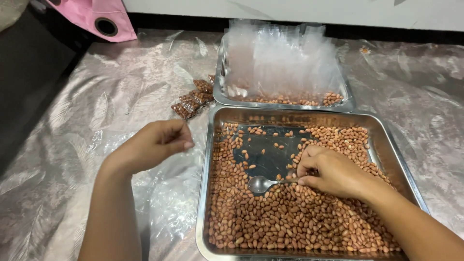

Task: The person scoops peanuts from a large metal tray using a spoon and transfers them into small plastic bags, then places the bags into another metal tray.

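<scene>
The near tray's (205,193) front edge was cut off by the frame. The right hand (328,171) was closed on a metal spoon (263,183), its handle hidden under the fingers, its bowl resting empty among peanuts (290,217). The left hand (154,142) hovered over the desk (72,145), fingers pinched together; any contents could not be made out.

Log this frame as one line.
left hand: pinched shut, over tablecloth | right hand: holds spoon in peanut tray | far tray: plastic bags | peanut packets beside

Small metal spoon (263,183), flat among peanuts (290,222)
</scene>
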